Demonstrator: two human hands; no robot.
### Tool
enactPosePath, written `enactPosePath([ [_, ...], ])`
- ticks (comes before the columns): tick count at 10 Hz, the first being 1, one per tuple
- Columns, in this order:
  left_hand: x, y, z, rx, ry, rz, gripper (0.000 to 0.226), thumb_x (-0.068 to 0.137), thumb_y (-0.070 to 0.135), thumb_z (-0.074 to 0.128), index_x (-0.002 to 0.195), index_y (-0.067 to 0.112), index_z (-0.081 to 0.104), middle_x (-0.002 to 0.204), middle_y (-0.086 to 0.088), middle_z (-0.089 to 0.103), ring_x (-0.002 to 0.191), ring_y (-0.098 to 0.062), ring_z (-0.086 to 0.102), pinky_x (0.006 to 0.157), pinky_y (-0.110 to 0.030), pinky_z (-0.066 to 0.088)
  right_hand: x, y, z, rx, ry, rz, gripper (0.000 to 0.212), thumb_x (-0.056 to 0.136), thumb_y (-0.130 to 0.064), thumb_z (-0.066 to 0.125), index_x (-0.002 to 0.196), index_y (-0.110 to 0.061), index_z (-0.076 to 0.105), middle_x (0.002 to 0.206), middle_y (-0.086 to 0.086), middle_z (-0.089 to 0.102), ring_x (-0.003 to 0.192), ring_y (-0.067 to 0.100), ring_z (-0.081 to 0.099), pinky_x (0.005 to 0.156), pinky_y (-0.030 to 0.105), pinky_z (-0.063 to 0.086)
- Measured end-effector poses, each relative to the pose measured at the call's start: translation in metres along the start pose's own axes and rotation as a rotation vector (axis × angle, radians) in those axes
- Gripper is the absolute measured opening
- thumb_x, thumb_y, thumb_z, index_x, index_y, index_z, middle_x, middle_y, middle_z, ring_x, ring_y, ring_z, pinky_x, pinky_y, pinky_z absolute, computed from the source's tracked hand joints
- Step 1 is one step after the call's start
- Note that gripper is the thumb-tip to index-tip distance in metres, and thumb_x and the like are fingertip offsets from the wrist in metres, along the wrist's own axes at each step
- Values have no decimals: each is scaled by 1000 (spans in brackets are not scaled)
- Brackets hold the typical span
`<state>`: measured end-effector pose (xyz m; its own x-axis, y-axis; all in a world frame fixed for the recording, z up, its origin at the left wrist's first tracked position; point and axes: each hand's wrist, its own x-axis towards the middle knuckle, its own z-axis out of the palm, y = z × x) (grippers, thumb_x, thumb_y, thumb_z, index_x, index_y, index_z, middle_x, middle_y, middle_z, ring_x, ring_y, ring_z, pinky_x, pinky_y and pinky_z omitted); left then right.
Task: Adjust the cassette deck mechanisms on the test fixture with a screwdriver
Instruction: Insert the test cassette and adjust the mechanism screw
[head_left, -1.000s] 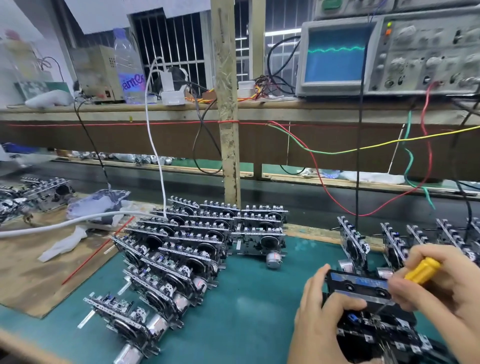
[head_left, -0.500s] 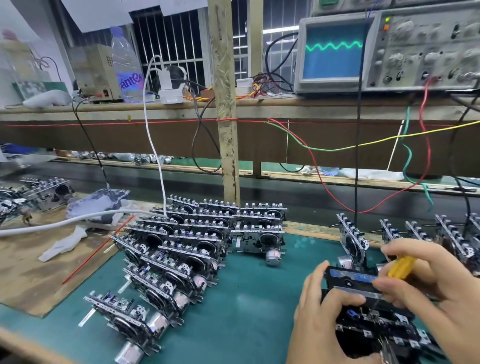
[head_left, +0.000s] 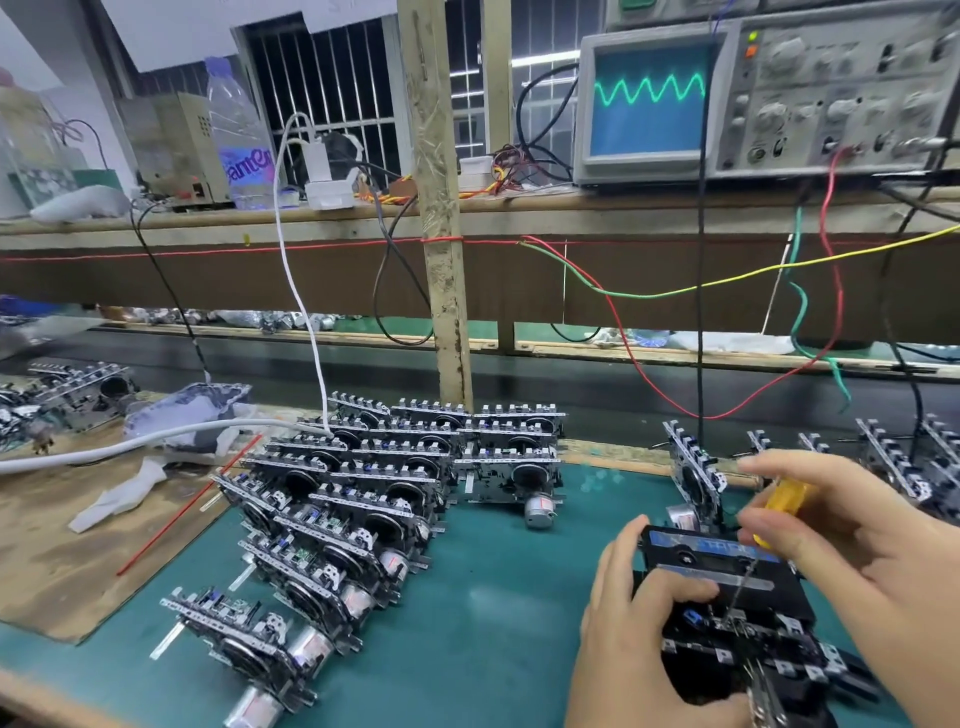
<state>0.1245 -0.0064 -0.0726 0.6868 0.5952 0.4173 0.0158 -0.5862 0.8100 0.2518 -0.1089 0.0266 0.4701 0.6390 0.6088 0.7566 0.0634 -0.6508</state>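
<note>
A cassette deck mechanism (head_left: 748, 639) sits on the test fixture at the lower right, with a black cassette (head_left: 711, 558) loaded in it. My left hand (head_left: 639, 644) grips the mechanism's left side, thumb curled over its top. My right hand (head_left: 852, 551) pinches a yellow-handled screwdriver (head_left: 782, 501); its thin shaft slants down to the mechanism just below the cassette. The oscilloscope (head_left: 649, 98) on the shelf shows a green wave.
Several more mechanisms (head_left: 363, 499) are stacked in rows on the green mat (head_left: 493, 623), others stand upright at the right (head_left: 696, 473). A wooden post (head_left: 441, 260), hanging wires (head_left: 623, 332), a white cable (head_left: 291, 270) and a water bottle (head_left: 239, 135) are behind.
The wave on the oscilloscope has grown from nearly flat to tall. My right hand has shifted slightly with the screwdriver on the mechanism; my left hand has kept its hold.
</note>
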Motion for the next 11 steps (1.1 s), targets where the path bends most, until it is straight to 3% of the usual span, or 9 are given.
enactPosePath([
  [2,-1,-1,-2,-29,5,42,52,68,51,82,112,49,54,157,37,6,146,6,21,112,-41,37,6,-14,-7,-78,-82,-26,19,92,-41,62,108,-49,63,96,-19,72,86,3,68,75,15,49],
  [3,0,-3,-1,-34,17,73,54,67,50,84,111,51,54,159,34,10,145,4,29,108,-37,43,11,-16,-14,85,-200,42,32,96,-10,60,107,-40,66,100,-15,75,96,4,72,87,22,53],
  [4,1,-5,2,-46,17,87,58,64,47,88,111,51,55,159,32,15,141,-4,40,105,-38,46,12,-14,-14,114,-186,87,25,92,-7,69,95,-32,65,87,-4,75,89,15,74,87,43,56],
  [5,0,-10,5,-43,39,75,61,59,51,88,112,50,58,158,34,18,137,-6,47,101,-39,50,12,-13,-9,76,-124,102,19,88,-16,76,88,-29,61,78,-3,70,77,14,71,77,38,55],
  [6,1,-14,7,-45,44,89,64,56,53,88,113,48,60,158,32,21,138,-5,45,100,-42,50,10,-10,-3,1,-33,66,21,84,-25,80,83,-31,60,73,-9,65,64,8,60,62,17,44],
  [7,3,-16,9,-41,52,76,71,55,55,90,118,42,61,161,25,23,138,-7,46,99,-43,50,5,-12,4,106,-15,103,18,85,-24,78,82,-29,61,76,-9,66,67,7,60,64,15,45],
  [9,13,-31,-8,-37,-180,98,83,66,53,89,124,80,36,148,43,22,139,10,25,105,-3,25,-7,-14,-18,229,27,171,22,104,-40,49,92,-28,63,89,-7,68,79,6,59,75,22,46],
  [10,11,-35,-9,-12,-255,67,77,69,45,91,122,76,46,151,29,26,133,25,20,107,-1,21,-27,2,-32,-202,-157,173,21,102,-47,43,103,-30,54,109,-14,53,109,8,46,99,29,36],
  [11,31,-26,-3,-312,-105,-180,62,82,16,82,131,42,56,154,2,37,136,-3,35,105,-22,39,-53,16,-32,-316,-382,288,30,92,-48,56,118,-38,44,125,-12,36,122,17,33,107,37,29],
])
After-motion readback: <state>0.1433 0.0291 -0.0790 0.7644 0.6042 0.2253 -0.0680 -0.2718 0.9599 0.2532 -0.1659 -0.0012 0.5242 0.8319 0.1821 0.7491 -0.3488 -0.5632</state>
